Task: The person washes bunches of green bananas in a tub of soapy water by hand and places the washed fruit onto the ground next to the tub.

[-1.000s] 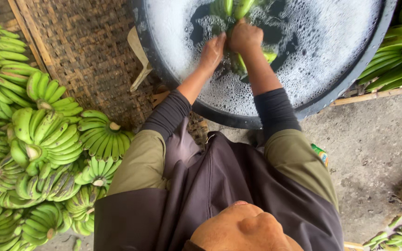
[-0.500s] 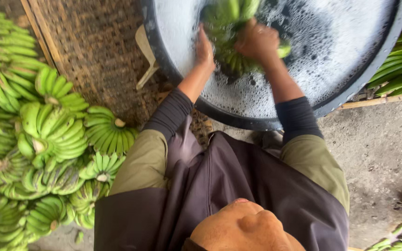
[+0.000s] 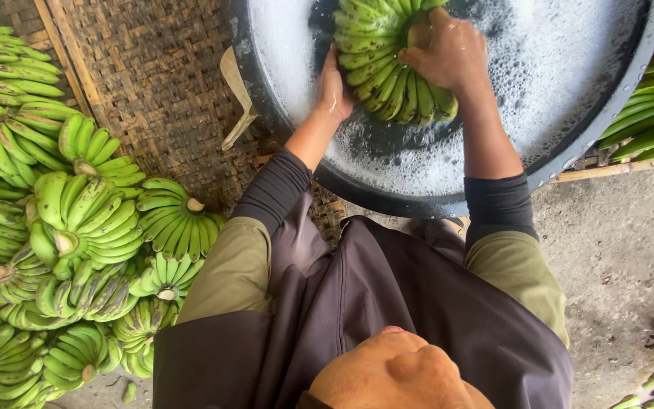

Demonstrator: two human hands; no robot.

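Both hands hold a bunch of green bananas [image 3: 387, 64] over the foamy water of a large dark basin [image 3: 281, 144] at the far side. The right hand [image 3: 448, 49] curls over the bunch's top; the left hand [image 3: 333, 87] presses flat against its left flank. Scrubbing well probably means turning the bunch so suds reach between fingers.

Tub [image 3: 281, 129] landmark: foam water right of bunch [image 3: 387, 68] open. Banana pile [image 3: 62, 227] blocks left of tub; more bananas [image 3: 652, 113] crowd its right rim. Concrete [image 3: 615, 250] below-right free.
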